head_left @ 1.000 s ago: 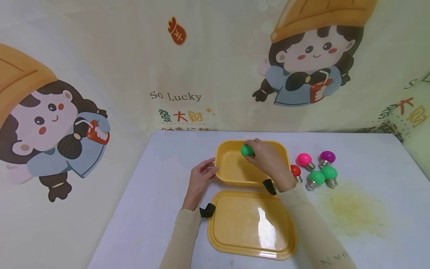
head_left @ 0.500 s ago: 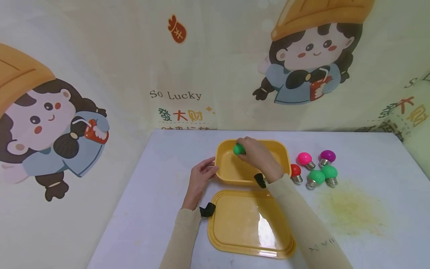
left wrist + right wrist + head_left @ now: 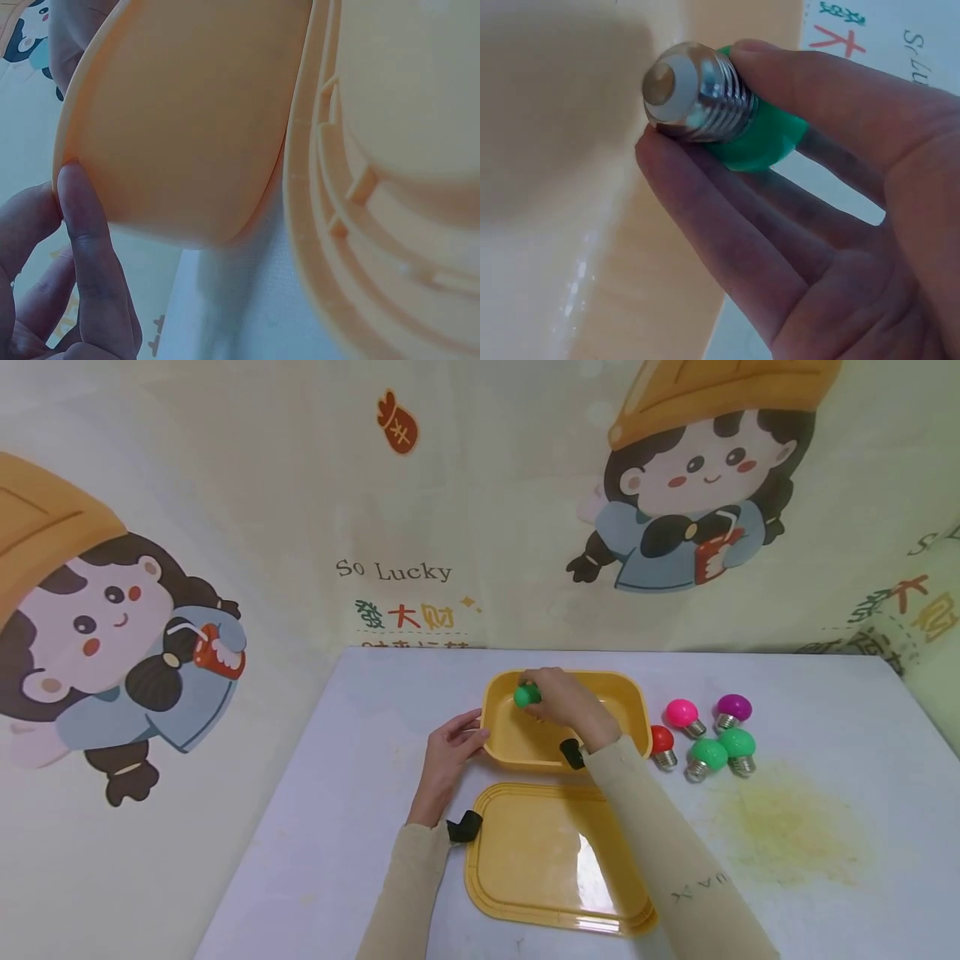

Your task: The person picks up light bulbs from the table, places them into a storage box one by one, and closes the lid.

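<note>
Yellow plastic forms the box (image 3: 525, 766), standing near the back edge of the white desk (image 3: 322, 827) with a narrow strip of surface behind it. The left hand (image 3: 450, 756) pinches its left rim, thumb and fingers close together on the thin wall. Over the box's left half, the right hand (image 3: 558, 697) holds a green bulb (image 3: 527, 696), thumb and fingertips spread just as wide as its metal screw base.

White surface stretches from the box to the desk's slanting left edge. The yellow lid (image 3: 540, 852) lies just in front of the box. Toward the right edge sit a red bulb (image 3: 662, 739) just beside the box, then a pink bulb (image 3: 682, 712), a purple bulb (image 3: 734, 707) and two green ones, with a yellowish stain (image 3: 795, 827) before them.

The desk's front edge falls outside the head view. The right sleeve (image 3: 667, 843) covers the lid's right side, and the right hand hides part of the box's floor. The red bulb's left side is partly hidden at the box's rim; whether they touch is hard to tell.
</note>
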`<move>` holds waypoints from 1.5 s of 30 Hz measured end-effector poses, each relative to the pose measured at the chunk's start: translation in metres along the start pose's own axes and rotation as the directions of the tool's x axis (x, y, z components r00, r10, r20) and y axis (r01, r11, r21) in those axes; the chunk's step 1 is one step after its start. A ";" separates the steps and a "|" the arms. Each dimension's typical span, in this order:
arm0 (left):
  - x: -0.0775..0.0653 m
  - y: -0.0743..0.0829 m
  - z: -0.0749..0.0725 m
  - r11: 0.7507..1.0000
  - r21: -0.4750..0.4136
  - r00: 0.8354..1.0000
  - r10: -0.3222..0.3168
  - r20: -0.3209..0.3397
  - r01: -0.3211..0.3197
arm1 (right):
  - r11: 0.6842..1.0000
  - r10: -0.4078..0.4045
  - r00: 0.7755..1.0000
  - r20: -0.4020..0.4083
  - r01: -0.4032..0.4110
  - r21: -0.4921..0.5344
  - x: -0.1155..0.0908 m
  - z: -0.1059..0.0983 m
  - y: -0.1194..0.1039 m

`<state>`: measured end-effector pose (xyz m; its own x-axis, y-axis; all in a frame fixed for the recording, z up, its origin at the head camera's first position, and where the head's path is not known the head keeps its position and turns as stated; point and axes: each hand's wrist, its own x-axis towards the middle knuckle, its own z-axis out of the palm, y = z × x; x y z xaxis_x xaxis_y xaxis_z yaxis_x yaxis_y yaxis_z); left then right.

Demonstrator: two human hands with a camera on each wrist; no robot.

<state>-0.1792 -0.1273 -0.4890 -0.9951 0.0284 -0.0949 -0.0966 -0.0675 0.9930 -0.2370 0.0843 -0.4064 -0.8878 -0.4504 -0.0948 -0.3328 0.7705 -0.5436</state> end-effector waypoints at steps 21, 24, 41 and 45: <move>-0.001 0.001 0.000 1.000 0.007 1.000 -0.002 0.014 0.002 | 1.000 0.021 0.992 0.121 -0.020 -0.007 0.016 0.010 0.000; -0.001 0.001 0.000 1.000 0.008 1.000 -0.001 0.018 0.001 | 1.000 0.023 0.991 0.132 -0.022 -0.010 0.019 0.013 0.002; 0.000 0.000 0.000 1.000 -0.002 1.000 0.017 0.021 -0.017 | 0.998 0.014 0.992 0.124 -0.021 0.055 0.021 0.012 0.002; 0.000 0.001 0.000 1.000 -0.008 1.000 0.013 0.023 -0.013 | 0.999 0.028 0.993 0.116 -0.032 0.033 0.014 0.006 0.000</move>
<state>-0.1796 -0.1275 -0.4879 -0.9955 0.0506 -0.0805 -0.0842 -0.0757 0.9936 -0.2477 0.0752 -0.4123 -0.8540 -0.4780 -0.2056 -0.2939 0.7691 -0.5676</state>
